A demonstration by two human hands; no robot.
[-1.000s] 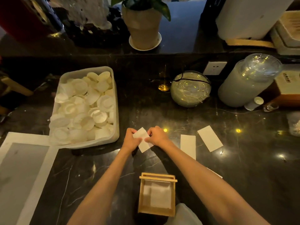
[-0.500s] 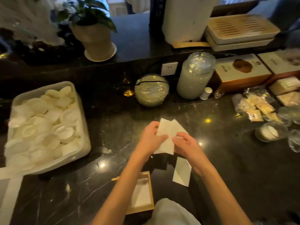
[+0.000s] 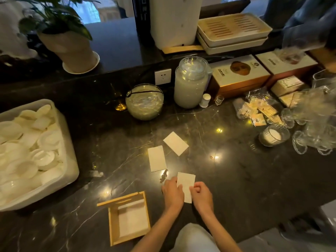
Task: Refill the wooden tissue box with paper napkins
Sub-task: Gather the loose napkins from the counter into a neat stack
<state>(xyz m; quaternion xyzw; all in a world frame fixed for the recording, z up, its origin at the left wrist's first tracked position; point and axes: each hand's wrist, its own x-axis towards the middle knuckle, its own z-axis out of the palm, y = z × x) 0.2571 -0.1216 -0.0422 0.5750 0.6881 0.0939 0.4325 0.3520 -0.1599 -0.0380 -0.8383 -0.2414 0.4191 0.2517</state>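
Looking nearest first, we see the wooden tissue box [image 3: 129, 218] open on the dark marble counter [image 3: 245, 179], with some white napkins already lying inside, though it appears far from full. Just beyond it, to the right, our left hand [image 3: 172, 194] and right hand [image 3: 201, 197] pinch a folded napkin [image 3: 185, 186] between them, one on each long edge. Whether it rests on the counter or is lifted slightly, we cannot tell. Farther out, two more folded napkins lie loose: a nearer napkin [image 3: 157, 158] and a farther napkin [image 3: 175, 143], set apart from each other. We judge the refill partly done, with at least three napkins left to go in.
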